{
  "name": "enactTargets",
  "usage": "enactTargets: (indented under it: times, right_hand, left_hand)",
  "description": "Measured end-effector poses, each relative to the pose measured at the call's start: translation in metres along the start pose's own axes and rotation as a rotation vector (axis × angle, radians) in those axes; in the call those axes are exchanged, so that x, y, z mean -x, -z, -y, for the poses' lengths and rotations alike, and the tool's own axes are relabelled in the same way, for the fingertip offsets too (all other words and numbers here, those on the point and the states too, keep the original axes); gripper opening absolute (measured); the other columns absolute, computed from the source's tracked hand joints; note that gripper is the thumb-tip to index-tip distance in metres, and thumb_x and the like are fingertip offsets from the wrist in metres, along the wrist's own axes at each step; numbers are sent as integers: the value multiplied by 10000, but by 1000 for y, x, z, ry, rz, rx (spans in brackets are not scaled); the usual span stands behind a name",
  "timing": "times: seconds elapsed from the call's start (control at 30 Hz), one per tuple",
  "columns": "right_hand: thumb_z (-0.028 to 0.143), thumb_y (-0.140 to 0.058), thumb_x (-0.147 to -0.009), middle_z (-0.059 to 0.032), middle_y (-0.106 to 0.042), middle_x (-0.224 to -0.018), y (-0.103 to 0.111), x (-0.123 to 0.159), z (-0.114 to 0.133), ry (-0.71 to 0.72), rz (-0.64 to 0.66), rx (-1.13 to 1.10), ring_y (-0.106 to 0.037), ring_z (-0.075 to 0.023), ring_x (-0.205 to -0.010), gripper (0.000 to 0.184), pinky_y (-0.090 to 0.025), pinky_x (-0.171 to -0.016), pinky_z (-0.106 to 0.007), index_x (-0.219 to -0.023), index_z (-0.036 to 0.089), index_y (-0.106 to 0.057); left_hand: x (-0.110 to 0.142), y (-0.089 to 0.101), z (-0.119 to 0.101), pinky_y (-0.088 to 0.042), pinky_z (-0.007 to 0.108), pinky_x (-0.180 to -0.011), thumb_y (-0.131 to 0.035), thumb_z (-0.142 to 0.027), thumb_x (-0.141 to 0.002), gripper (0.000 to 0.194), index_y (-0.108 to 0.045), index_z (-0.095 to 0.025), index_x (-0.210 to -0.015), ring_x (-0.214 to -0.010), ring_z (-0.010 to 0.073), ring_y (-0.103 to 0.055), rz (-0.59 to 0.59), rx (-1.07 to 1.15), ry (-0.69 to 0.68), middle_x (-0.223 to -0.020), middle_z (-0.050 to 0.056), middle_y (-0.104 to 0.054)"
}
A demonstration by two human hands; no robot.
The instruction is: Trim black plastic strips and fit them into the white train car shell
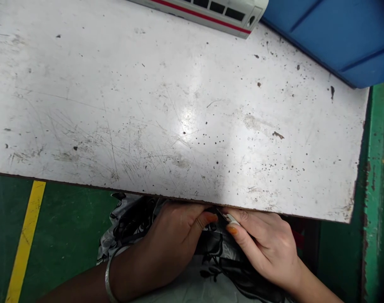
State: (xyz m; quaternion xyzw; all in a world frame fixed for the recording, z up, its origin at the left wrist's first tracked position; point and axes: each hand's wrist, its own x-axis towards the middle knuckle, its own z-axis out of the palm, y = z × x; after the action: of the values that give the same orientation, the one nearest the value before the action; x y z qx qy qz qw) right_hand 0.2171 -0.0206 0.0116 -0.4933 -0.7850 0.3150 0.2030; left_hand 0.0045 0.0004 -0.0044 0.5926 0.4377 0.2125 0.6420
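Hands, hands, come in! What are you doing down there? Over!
Left hand on dark patterned cloth. Right hand pinching small white piece. Both just below the edge of scratched white workbench top.

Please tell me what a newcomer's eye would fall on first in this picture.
The large scratched white tabletop fills most of the view, with a blue plastic bin at its upper right. Below its near edge, the left hand and right hand meet over dark patterned cloth, the right hand pinching a small white piece.
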Motion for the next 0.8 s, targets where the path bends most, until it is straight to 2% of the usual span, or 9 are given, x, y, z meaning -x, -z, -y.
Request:
enactTargets:
  times: [0.2,0.33,0.57,0.8]
  right_hand:
    - [141,-541,-954,-27,-742,-811,0,-1,2,1,5,14,-689,-145,-648,145,-508,-527,-241,-1022,174,-666]
    - [150,-544,-959,-2,-706,-734,-2,0,1,-4,-1,38,-644,-127,-581,132,-476,-515,-249,-1025,175,-656]
    - [156,-532,-964,-36,-744,-847,-1,-2,1,2,13,17,-692,-144,-689,151,-509,-561,-235,-1044,171,-660]
    - [147,-542,-958,-34,-742,-818,-1,0,1,-7,12,4,-679,-131,-646,165,-498,-552,-229,-1060,149,-672]
  left_hand:
    - [2,-4,5,-456,284,-972,-408,-240,-1022,276,-679,-231,-1070,-1038,168,-658,-18,14,1,-1096,-7,-735]
    - [2,-4,5,-464,309,-983,-401,-248,-1024,285,-679,-241,-1088,-1049,182,-677,-17,8,9,-1124,-1,-745]
    - [-2,1,-3,-494,306,-926,-423,-223,-1004,266,-688,-202,-1020,-995,186,-681,2,-53,16,-1052,18,-749]
    - [1,-2,4,-469,292,-978,-406,-256,-1020,285,-678,-225,-1100,-1079,176,-663,-9,-33,25,-1128,-2,-741]
